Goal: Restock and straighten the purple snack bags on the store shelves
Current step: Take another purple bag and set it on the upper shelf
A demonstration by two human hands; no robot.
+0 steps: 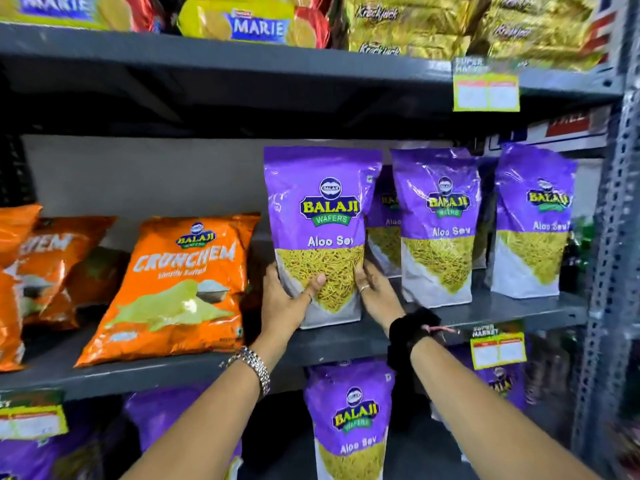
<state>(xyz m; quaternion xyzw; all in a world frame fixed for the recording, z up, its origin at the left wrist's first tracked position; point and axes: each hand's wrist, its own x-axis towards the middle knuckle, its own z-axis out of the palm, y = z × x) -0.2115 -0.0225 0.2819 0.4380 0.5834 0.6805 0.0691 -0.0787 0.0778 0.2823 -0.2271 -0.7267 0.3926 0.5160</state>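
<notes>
- Both hands clasp the lower part of an upright purple bag (320,233) on the middle shelf (346,337), its base at the front edge.
- Left hand (285,299) wraps the bag's left side, thumb across the front.
- Right hand (375,292) presses flat on the right side.
- Two more purple bags (438,223) (533,220) stand to the right; one sits behind.
- Orange bag (176,289) leans to the left.
- Another purple bag (349,420) stands on the shelf below.
</notes>
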